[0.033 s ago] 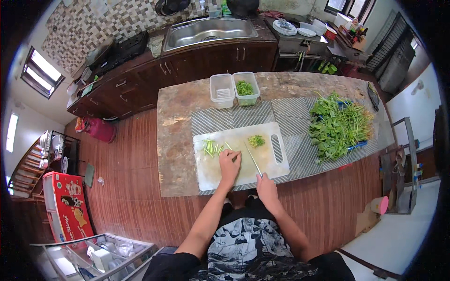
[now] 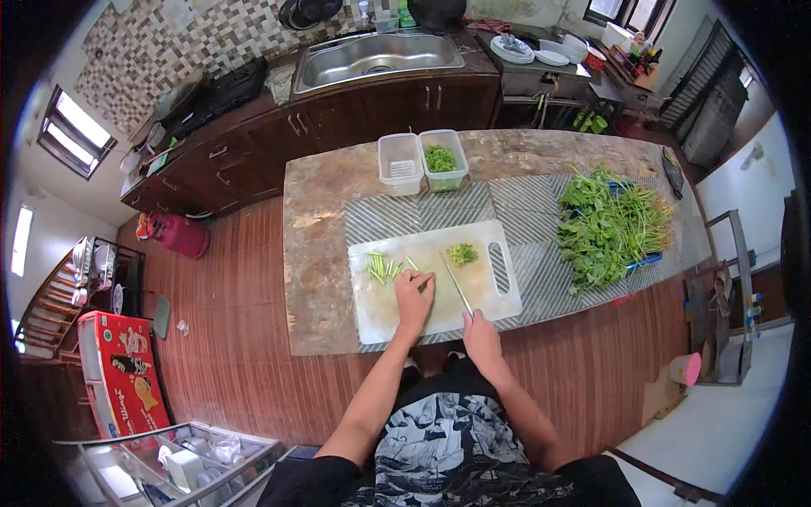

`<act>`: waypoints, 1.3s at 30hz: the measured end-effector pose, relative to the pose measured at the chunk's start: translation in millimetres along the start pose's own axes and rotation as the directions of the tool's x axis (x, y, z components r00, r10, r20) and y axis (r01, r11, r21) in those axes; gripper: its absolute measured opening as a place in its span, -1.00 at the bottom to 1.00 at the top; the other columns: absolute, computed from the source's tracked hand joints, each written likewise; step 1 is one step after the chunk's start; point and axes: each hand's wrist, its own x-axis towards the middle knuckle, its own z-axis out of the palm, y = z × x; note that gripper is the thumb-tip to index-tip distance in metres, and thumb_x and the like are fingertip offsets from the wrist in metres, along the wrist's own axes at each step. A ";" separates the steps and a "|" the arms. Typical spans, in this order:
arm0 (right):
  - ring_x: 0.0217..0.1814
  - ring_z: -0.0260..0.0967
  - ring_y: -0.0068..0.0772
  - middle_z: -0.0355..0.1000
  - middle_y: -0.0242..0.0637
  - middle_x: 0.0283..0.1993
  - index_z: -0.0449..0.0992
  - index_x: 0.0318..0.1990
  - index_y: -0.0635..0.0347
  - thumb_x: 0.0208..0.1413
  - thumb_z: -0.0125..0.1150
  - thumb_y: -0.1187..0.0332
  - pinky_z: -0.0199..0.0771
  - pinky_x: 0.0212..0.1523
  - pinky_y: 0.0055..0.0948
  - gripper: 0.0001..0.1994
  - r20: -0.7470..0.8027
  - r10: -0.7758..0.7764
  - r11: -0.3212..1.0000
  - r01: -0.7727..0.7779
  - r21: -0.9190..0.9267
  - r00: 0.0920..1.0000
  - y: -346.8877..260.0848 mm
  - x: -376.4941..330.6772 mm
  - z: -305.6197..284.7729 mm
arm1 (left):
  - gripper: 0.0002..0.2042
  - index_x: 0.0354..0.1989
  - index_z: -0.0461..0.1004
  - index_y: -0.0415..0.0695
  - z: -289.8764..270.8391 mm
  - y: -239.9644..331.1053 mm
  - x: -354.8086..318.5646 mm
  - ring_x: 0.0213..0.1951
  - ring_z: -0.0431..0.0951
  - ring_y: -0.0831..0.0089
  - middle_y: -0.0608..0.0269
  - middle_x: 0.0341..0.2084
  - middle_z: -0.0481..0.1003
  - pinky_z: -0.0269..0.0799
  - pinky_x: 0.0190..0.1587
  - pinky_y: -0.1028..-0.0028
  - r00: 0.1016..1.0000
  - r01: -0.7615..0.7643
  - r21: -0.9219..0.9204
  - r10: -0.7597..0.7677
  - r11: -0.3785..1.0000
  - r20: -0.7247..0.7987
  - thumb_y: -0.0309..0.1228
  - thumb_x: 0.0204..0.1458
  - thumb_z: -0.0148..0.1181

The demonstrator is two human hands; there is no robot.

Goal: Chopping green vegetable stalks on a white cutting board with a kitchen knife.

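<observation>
A white cutting board (image 2: 376, 313) lies on the table before me. My right hand (image 2: 482, 334) is wrapped round the handle of a knife (image 2: 459, 284), its thin blade slanting up and left over the board. Left of the blade, my left hand (image 2: 415, 297) rests on the board with its fingers bent together; whatever they press or pinch is hidden. Several cut green stalks (image 2: 382, 268) lie just beyond and left of that hand. A small heap of finely chopped greens (image 2: 462, 253) sits to the right of the blade tip, near the board's handle slot.
Past the board stand an empty clear plastic tub (image 2: 400, 165) and another tub (image 2: 446, 180) holding chopped greens. A large pile of leafy greens (image 2: 604, 224) with long stems covers a blue tray at the right. Beyond the table are a sink (image 2: 380, 63) and stacked white plates (image 2: 513, 52).
</observation>
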 end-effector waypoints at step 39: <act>-0.37 0.51 0.32 0.51 0.17 -0.47 0.41 -0.22 0.28 0.36 0.01 0.13 0.53 -0.34 0.15 -0.67 0.034 -0.087 0.996 0.087 -0.009 0.996 -15.1 5.9 16.6 | -0.90 -0.34 0.69 -0.20 1.7 -3.6 -0.7 -0.24 0.47 0.18 0.13 -0.42 0.52 0.37 -0.12 0.28 1.000 0.006 0.017 -0.005 1.000 -0.013 -0.51 -0.04 0.38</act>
